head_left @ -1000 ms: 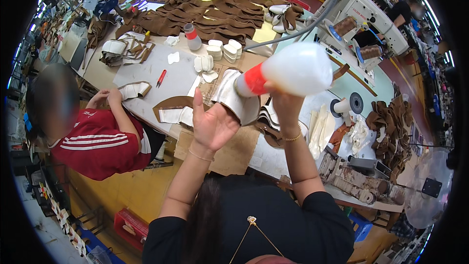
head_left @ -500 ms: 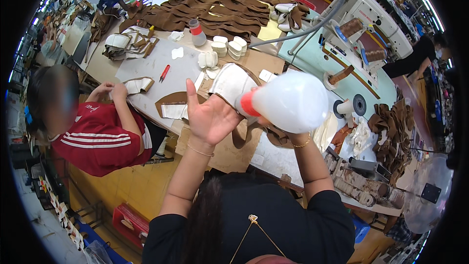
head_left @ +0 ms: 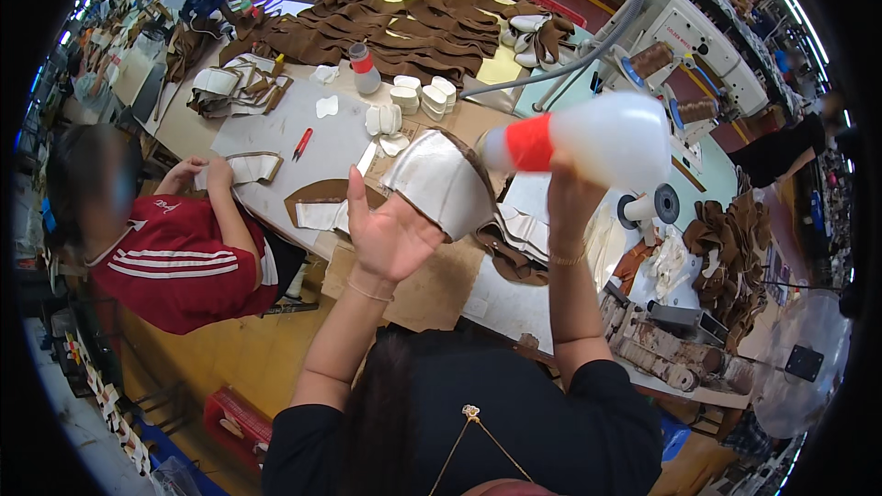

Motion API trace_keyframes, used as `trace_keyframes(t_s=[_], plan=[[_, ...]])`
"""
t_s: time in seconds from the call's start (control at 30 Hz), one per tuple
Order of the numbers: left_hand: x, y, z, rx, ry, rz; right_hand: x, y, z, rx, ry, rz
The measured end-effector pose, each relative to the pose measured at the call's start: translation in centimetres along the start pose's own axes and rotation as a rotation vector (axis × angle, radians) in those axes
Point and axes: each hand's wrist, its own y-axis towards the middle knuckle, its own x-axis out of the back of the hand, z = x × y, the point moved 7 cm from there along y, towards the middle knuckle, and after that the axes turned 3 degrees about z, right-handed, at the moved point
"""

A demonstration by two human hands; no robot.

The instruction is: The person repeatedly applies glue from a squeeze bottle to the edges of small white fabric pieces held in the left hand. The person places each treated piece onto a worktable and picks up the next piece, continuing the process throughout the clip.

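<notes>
My left hand (head_left: 393, 237) is palm up with its thumb raised, bearing a curved shoe upper piece (head_left: 443, 182) with a white lining and brown edge. The fingers reach beneath the piece, out of sight. My right hand (head_left: 571, 191) is wrapped round a translucent white squeeze bottle (head_left: 625, 140) with a red band at its neck. The bottle lies almost level in the air, its narrow end toward the upper and apart from it. To the right of the held piece, more white-lined brown pieces (head_left: 522, 234) rest on the table.
White pads (head_left: 432, 96), a second red-banded bottle (head_left: 364, 71) and red thread snips (head_left: 302, 144) are on the table. Brown cut pieces (head_left: 367, 23) cover its far part. A sewing machine (head_left: 689, 46) stands at right. On the left, a co-worker in red (head_left: 188, 248) handles another piece.
My right hand has moved the bottle up and to the right, off the shoe upper piece, uncovering more of its white lining. My left hand has shifted slightly left and down.
</notes>
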Motion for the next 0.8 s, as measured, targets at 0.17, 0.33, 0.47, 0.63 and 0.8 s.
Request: trace_keyframes(t_s=[0.17, 0.33, 0.47, 0.63, 0.8], plan=[[0.8, -0.5, -0.5, -0.019, 0.003, -0.046, -3.2, -0.6, -1.9, -0.041, 0.234, 0.156], [1.4, 0.2, -1.1, -0.017, 0.043, -0.098, -1.0, -0.6, -0.3, -0.293, 0.337, -0.218], [0.4, 0.3, -3.2, 0.027, 0.100, 0.034, -2.3, 0.3, -0.5, -0.040, 0.160, 0.005], [2.5, 0.0, -3.8, -0.110, 0.050, -0.150, -0.8, 1.0, 1.8, 0.038, 0.243, -0.075], [1.2, 0.9, -1.1, -0.028, 0.120, -0.086, -2.8, -2.0, 3.1, 0.181, 0.189, -0.004]])
